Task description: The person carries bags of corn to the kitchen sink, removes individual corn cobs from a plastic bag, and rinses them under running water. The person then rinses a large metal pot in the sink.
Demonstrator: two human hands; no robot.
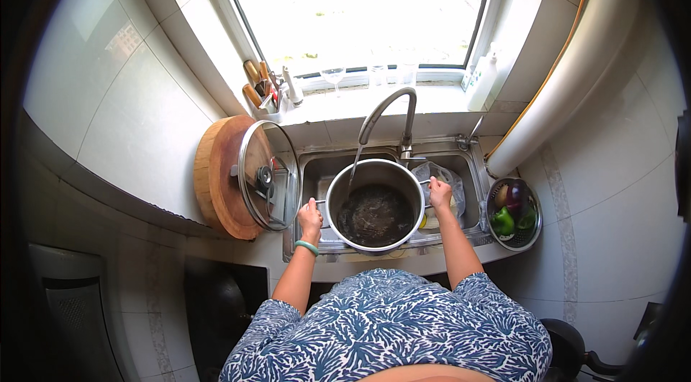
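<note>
A large metal stockpot (376, 241) sits at the double-bowl steel sink (318, 166), over its middle. Dark-looking water lies in its lower part, and a stream from the curved faucet (386, 104) falls inside near the left wall. My left hand (310, 217), with a green bangle at the wrist, grips the pot's left wire handle. On the opposite side, my right hand (440, 191) is closed around the right handle. Behind that hand, a clear plastic bag (458, 187) lies in the right bowl, its contents partly hidden.
Left of the sink, a glass lid (270, 177) leans by a thick round wooden chopping board (216, 166). A colander (532, 236) with an eggplant and green peppers stands right. Knives in a holder (275, 114), glasses and a pump bottle (482, 79) line the windowsill.
</note>
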